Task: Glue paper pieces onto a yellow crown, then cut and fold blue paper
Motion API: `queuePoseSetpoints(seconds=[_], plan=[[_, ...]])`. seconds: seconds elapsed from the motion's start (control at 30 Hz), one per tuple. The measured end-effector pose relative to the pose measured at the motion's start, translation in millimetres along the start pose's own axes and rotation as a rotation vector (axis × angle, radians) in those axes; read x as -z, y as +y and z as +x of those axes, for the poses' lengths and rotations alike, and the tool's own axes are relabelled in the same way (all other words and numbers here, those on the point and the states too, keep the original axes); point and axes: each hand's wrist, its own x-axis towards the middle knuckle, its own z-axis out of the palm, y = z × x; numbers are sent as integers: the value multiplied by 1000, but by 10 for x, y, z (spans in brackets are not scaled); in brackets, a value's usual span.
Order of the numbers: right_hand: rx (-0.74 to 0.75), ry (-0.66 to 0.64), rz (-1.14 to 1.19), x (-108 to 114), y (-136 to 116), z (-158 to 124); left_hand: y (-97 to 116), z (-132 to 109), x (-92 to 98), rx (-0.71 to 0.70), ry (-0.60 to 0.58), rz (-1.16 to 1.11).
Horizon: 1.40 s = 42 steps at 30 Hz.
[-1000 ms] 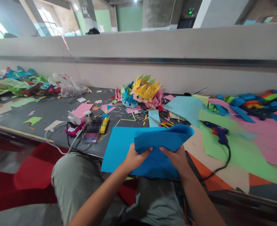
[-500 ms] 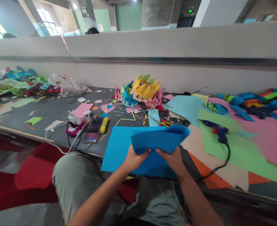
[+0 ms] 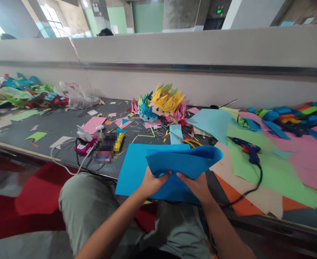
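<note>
My left hand and my right hand both pinch the near edge of a dark blue paper sheet that is bent over on itself into a loose fold, its curved upper half raised off the table. The hands are close together at the front edge of the grey table. Under the folded sheet lies a lighter blue sheet, flat and partly overhanging the table edge above my lap.
A blue glue gun with a black cord lies on green paper to the right. Scissors with yellow handles are just behind the fold. A heap of folded paper pieces sits at the back. A pink charger and yellow glue stick lie to the left.
Both hands have slid slightly left and closer together along the sheet's near edge. The raised half of the dark blue sheet has spread wider to the right.
</note>
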Motion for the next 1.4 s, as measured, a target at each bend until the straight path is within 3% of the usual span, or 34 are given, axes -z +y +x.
queuePoseSetpoints(seconds=[0.23, 0.3, 0.4, 0.53, 0.57, 0.67, 0.77, 0.87, 1.03, 1.2, 1.4], plan=[[-52, -12, -17, 9, -12, -51, 19, -47, 21, 14, -19, -19], [6, 3, -28, 84, -64, -30, 80, -61, 28, 27, -36, -37], [263, 118, -72, 249, -283, 35, 201, -74, 53, 62, -83, -44], [715, 346, -353, 414, -907, 73, 401, -80, 135, 39, -123, 162], [837, 343, -450, 422, -1088, 65, 459, -80, 162, -2, -127, 252], [935, 118, -739, 370, -1520, 39, 650, -79, 237, -144, -154, 503], [867, -84, -781, 296, -1681, 44, 842, -83, 303, -187, -185, 688], [707, -169, -673, 277, -1646, 55, 986, -99, 371, -134, -227, 844], [523, -196, -544, 304, -1519, 61, 1047, -132, 449, -9, -338, 947], [457, -197, -525, 303, -1419, 109, 993, -122, 443, 122, -422, 895], [398, -215, -503, 316, -1348, 141, 951, -128, 470, 149, -511, 792]])
